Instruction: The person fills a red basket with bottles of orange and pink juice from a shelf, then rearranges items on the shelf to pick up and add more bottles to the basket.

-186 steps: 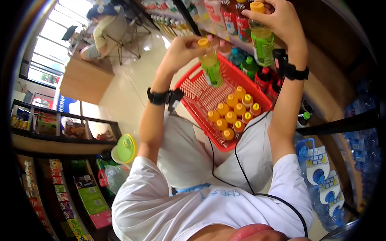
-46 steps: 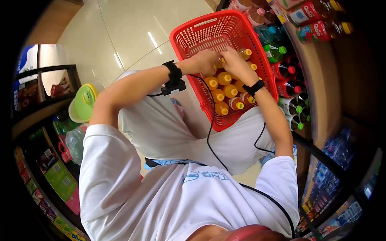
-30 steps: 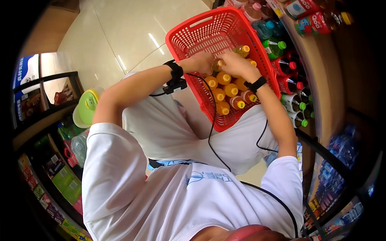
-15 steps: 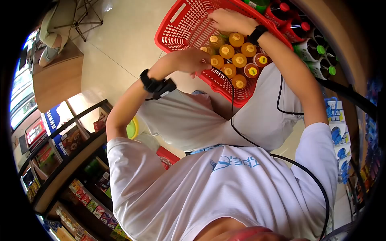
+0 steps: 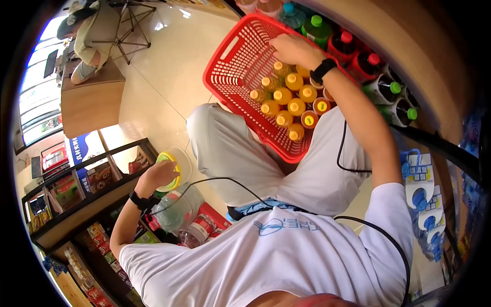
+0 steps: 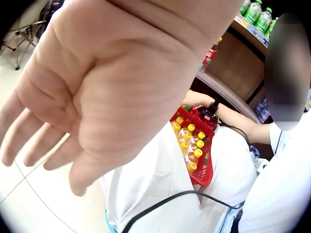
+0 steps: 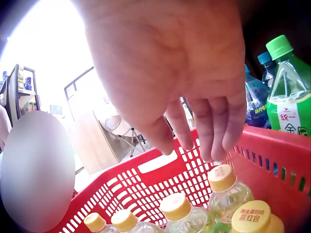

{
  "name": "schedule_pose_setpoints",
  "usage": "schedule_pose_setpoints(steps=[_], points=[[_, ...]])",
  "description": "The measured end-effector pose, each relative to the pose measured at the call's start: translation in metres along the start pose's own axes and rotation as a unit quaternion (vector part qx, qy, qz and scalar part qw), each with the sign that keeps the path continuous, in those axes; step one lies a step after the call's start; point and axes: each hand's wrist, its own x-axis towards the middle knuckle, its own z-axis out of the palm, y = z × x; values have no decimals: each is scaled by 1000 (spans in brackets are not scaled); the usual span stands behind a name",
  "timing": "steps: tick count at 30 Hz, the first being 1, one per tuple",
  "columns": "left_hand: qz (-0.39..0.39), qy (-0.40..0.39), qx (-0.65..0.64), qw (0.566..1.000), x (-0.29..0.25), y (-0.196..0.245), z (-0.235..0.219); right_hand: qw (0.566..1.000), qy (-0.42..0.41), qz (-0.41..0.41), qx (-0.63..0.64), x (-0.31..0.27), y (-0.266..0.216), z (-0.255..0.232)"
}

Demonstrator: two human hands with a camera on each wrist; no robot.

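Note:
In the head view my right hand (image 5: 295,52) hangs over the far right part of a red plastic basket (image 5: 225,74), with its fingers loosely bent and holding nothing. Below those fingers, in the right wrist view, stand clear bottles (image 7: 228,199) with yellow caps. Rows of orange-drink bottles (image 5: 296,106) stand upright nearer my knees in the basket. My left hand (image 5: 159,176) is out to the left, away from the basket, overlapping a tub with a green and yellow lid (image 5: 176,169). The left wrist view shows its bare palm and relaxed fingers.
Shelved soft-drink bottles (image 5: 343,43) line the basket's right side. Large water jugs (image 5: 419,197) stand at my right. A snack shelf (image 5: 97,225) and big bottles (image 5: 200,227) are on my left. A black cable (image 5: 230,179) runs across my lap. Someone sits at a desk (image 5: 92,100).
Both hands held green-labelled bottles earlier, then worked together inside the basket. They have let go; the left has swung out left, and the right has moved to the basket's far side.

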Motion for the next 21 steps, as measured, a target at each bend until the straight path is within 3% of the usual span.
schedule_pose_setpoints(steps=[1, 3, 4, 7, 8, 10, 15, 18, 19, 20, 21], points=[[-3, 11, 0, 1000, -2, 15, -21, 1000, 20, 13, 6, 0, -4, -8], [12, 34, -279, 960, 2, 40, -67, 998, 45, 42, 13, -4, -9, -21], [108, 48, -383, 916, 12, 41, -83, 997, 52, 60, 9, -4, -8, -25], [239, 116, -575, 773, 36, 82, -148, 994, 102, 33, 4, -1, -2, -27], [278, 128, -628, 715, 47, 93, -167, 992, 123, 14, 12, -1, -6, -32], [352, 141, -652, 657, 81, 115, -201, 987, 155, 10, 32, 1, -16, -41], [366, 128, -689, 613, 184, 155, -249, 980, 190, -50, 37, 1, -25, -56], [338, 195, -673, 629, 210, 163, -269, 972, 219, -88, 18, 1, -30, -67], [360, 262, -644, 622, 208, 166, -274, 970, 227, -85, 10, 2, -33, -72], [380, 329, -610, 612, 205, 169, -278, 970, 224, -89, 3, 2, -36, -76], [410, 376, -606, 569, 204, 174, -281, 961, 262, -84, 15, -1, -49, -87]])
